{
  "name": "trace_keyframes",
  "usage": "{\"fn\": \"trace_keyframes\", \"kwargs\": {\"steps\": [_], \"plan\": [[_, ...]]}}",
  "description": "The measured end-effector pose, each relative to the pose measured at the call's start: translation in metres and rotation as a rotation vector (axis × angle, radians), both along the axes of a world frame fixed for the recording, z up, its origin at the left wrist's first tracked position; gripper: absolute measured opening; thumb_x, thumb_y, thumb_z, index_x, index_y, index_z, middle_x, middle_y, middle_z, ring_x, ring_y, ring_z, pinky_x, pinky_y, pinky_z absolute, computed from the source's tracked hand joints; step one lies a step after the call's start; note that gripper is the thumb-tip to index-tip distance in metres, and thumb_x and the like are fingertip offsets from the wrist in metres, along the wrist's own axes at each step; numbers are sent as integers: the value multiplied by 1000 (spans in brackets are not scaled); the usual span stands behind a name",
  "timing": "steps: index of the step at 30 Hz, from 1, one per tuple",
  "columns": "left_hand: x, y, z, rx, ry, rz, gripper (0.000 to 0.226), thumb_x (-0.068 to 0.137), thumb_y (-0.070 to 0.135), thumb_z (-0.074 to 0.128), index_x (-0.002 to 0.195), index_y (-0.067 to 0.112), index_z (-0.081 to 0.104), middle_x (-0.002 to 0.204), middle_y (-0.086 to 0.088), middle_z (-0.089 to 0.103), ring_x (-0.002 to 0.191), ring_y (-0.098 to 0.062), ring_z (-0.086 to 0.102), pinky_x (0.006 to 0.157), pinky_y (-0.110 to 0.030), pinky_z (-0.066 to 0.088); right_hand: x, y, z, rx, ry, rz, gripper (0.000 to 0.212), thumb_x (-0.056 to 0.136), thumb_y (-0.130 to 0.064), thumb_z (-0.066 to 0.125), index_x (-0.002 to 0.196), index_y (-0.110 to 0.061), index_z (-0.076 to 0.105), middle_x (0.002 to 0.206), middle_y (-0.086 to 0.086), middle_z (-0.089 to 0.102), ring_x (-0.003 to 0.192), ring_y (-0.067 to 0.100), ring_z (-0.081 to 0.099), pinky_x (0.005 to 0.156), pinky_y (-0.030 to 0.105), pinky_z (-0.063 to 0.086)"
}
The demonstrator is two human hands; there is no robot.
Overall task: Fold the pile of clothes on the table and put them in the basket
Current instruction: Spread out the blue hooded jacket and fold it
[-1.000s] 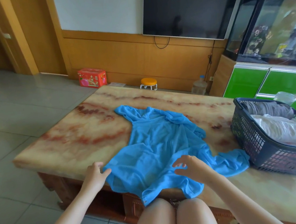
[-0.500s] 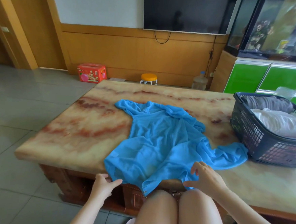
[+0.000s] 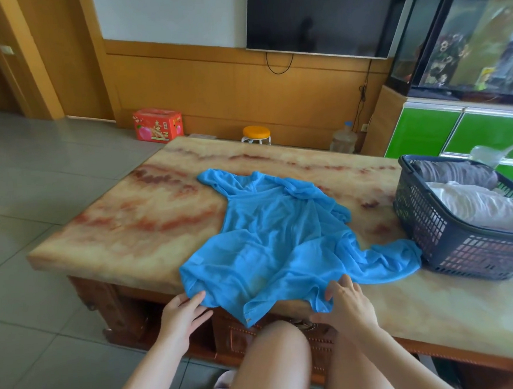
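Note:
A thin blue shirt (image 3: pixel 283 244) lies spread and rumpled on the marble table (image 3: pixel 136 230), its lower hem hanging over the near edge. My left hand (image 3: pixel 181 313) touches the hem's left corner with straight fingers. My right hand (image 3: pixel 349 304) rests at the right part of the hem, fingers relaxed, with no clear pinch on the cloth. The dark blue plastic basket (image 3: pixel 466 255) stands on the table's right side and holds a white garment (image 3: pixel 477 206) and a grey one (image 3: pixel 454 173). One blue sleeve reaches up to the basket's wall.
My bare knees (image 3: pixel 278 353) are under the near edge of the table. On the floor beyond stand a red box (image 3: pixel 158 125), an orange stool (image 3: pixel 256 133) and a water jug (image 3: pixel 343 141). A green cabinet (image 3: pixel 427 130) with a fish tank is on the right.
Both hands have drawn back from on top of the shirt to its lower hem at the table's near edge. The shirt lies much as before.

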State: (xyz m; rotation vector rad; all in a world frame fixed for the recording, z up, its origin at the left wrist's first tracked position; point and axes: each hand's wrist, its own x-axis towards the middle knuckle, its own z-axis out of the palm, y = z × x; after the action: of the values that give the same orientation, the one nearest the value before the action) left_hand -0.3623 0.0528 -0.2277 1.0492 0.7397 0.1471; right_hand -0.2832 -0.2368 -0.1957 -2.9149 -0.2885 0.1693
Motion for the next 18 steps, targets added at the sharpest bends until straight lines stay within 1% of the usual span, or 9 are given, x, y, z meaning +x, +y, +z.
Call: {"fn": "trace_keyframes", "kwargs": {"steps": [2, 5, 7, 9, 10, 12, 14, 16, 18], "plan": [[-2, 0, 3, 41, -9, 26, 22, 88, 0, 60, 110, -3, 55, 99, -20, 66, 89, -30, 65, 85, -46, 50, -2, 2, -4, 10, -43, 4, 39, 80, -48, 66, 106, -23, 53, 110, -4, 41, 109, 16, 44, 79, 24, 43], [-5, -1, 6, 114, -18, 52, 20, 87, 0, 61, 106, -2, 56, 103, -23, 64, 91, -34, 64, 79, -43, 53, -4, 3, -2, 47, -70, -4, 10, 87, -31, 61, 94, -26, 59, 102, -7, 44, 108, 14, 46, 69, 23, 39], [-7, -3, 7, 206, -23, 51, 11, 88, 1, 61, 99, 0, 57, 102, -22, 63, 86, -31, 65, 78, -42, 53, -5, 0, 1, 122, -64, -45, 3, 88, -26, 60, 90, -25, 58, 97, -8, 48, 101, 14, 50, 66, 26, 40], [-10, -3, 8, 324, -31, 57, 9, 90, 5, 59, 98, 1, 57, 104, -22, 62, 81, -28, 66, 77, -39, 54, -4, -7, 3, 252, -78, -109, 3, 92, -24, 54, 94, -21, 53, 97, -8, 53, 90, 16, 54, 65, 30, 40], [-11, -3, 8, 368, -36, 71, 12, 91, 8, 58, 101, 2, 56, 107, -23, 61, 80, -29, 67, 76, -39, 54, -2, -12, 4, 328, -73, -144, 2, 94, -21, 51, 95, -20, 50, 97, -7, 55, 87, 18, 55, 65, 32, 42], [-14, -4, 14, 424, -56, 109, 16, 95, 13, 52, 109, 4, 50, 107, -19, 60, 77, -29, 68, 78, -40, 54, 0, -21, 8, 620, -37, -236, 7, 95, -12, 47, 93, -19, 45, 97, 3, 61, 82, 23, 61, 67, 41, 52], [-16, -5, 21, 473, -70, 143, 16, 98, 16, 44, 113, 8, 43, 89, -9, 63, 73, -30, 69, 83, -44, 53, 1, -27, 16, 983, 49, -342, 15, 96, -4, 42, 91, -17, 44, 96, 18, 63, 77, 27, 67, 67, 47, 55], [-16, -5, 28, 513, -92, 160, 14, 99, 17, 41, 111, 10, 40, 84, -6, 64, 69, -29, 70, 84, -43, 51, 1, -30, 29, 1185, 42, -393, 14, 97, 1, 37, 96, -11, 44, 92, 23, 64, 66, 27, 70, 61, 43, 58], [-16, -4, 40, 454, -130, 205, 14, 99, 15, 42, 111, 9, 41, 97, -14, 65, 64, -26, 70, 76, -39, 53, 1, -33, 44, 1292, -27, -424, 14, 96, 4, 36, 101, -7, 44, 87, 21, 63, 54, 21, 68, 54, 33, 59]]}}
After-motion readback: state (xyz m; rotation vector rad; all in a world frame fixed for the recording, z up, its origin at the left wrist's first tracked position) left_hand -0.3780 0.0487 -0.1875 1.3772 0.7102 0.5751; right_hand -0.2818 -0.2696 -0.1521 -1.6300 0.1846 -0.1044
